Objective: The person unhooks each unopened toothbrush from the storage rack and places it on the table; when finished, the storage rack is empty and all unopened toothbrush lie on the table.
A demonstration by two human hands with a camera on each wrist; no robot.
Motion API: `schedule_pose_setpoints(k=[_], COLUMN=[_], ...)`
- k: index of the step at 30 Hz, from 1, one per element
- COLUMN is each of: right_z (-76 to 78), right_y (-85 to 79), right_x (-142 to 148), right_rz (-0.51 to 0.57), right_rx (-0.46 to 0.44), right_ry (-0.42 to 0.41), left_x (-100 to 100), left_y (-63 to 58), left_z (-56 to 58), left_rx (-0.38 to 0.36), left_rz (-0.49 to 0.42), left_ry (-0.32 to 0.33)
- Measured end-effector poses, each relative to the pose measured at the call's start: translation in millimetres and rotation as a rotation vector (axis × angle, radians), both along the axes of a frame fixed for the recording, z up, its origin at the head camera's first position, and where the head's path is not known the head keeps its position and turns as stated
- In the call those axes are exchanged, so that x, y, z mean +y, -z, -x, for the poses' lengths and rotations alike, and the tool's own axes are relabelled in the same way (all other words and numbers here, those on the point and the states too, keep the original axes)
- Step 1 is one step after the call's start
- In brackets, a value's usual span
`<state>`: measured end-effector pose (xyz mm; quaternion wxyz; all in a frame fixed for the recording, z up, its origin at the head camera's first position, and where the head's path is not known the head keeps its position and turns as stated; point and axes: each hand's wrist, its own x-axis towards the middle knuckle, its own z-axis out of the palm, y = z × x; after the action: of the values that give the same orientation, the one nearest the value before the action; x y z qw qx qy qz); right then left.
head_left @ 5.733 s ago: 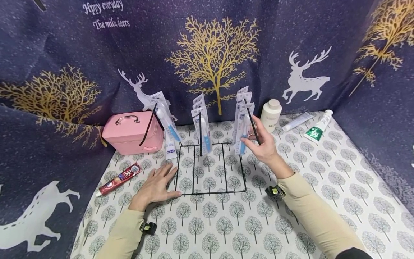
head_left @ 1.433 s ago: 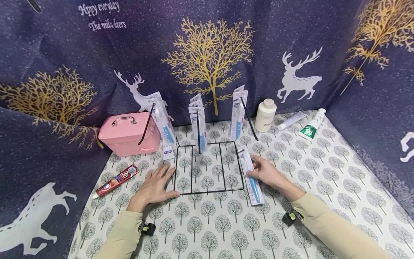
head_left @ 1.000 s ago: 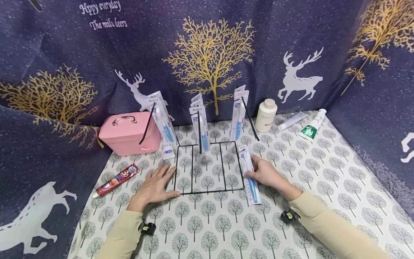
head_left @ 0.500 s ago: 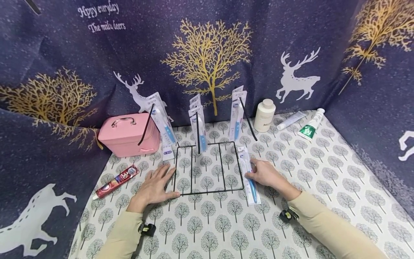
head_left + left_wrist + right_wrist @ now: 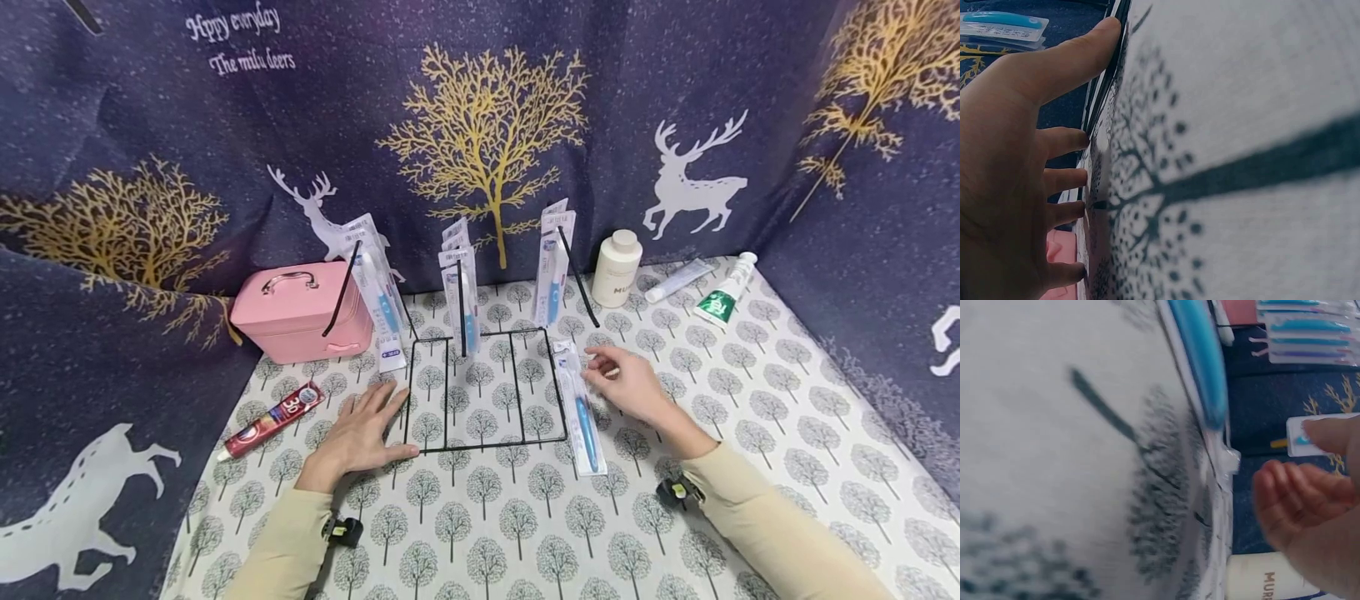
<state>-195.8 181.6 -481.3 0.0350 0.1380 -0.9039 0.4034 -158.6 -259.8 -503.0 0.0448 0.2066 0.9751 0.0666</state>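
Nearby, toothbrush (image 5: pixel 581 412) between rack (image 5: pixel 487 447) and right fingers (image 5: pixel 1274 503).

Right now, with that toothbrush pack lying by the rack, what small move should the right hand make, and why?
I'd perhaps raise the right hand toward the front pack on the right hook: the hand holds nothing, the toothbrush pack lies flat beside the rack, and that hook seems near.

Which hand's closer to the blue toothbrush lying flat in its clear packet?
Right. The right hand is beside the toothbrush packet; the left hand is across the black wire rack from it.
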Motion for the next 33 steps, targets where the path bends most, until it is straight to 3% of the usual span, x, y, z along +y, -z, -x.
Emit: schedule_pose_setpoints(k=[7, 13, 18, 23, 28, 33], right_z=[8.6, 7.2, 19.2, 44.1, 59.7, 64.7], right_y=[-15.2, -42.8, -49.2, -45.3, -53.4, -64.9], right_x=[-4.2, -18.6, -24.9, -30.3, -39.1, -48.7], right_rz=[0.311, 0.497, 0.638, 0.799, 0.824, 0.853], right_rx=[0.235, 0.37, 0.4, 0.433, 0.459, 0.487], right_ry=[-0.068, -0.137, -0.151, -0.203, -0.206, -0.194], left_x=[0.4, -0.9, -0.8, -1.6, -1.7, -2.0], left_y=[-0.9, 0.8, 0.2, 0.3, 1.1, 1.8], left_z=[-1.3, -1.7, -1.0, -0.9, 0.0, -0.2], left_rx=[0.005, 0.008, 0.012, 0.016, 0.019, 0.022], left_rz=[0.002, 0.005, -0.009, -0.009, -0.008, -0.001], left_ry=[0.002, 0.0, 0.002, 0.002, 0.007, 0.005])
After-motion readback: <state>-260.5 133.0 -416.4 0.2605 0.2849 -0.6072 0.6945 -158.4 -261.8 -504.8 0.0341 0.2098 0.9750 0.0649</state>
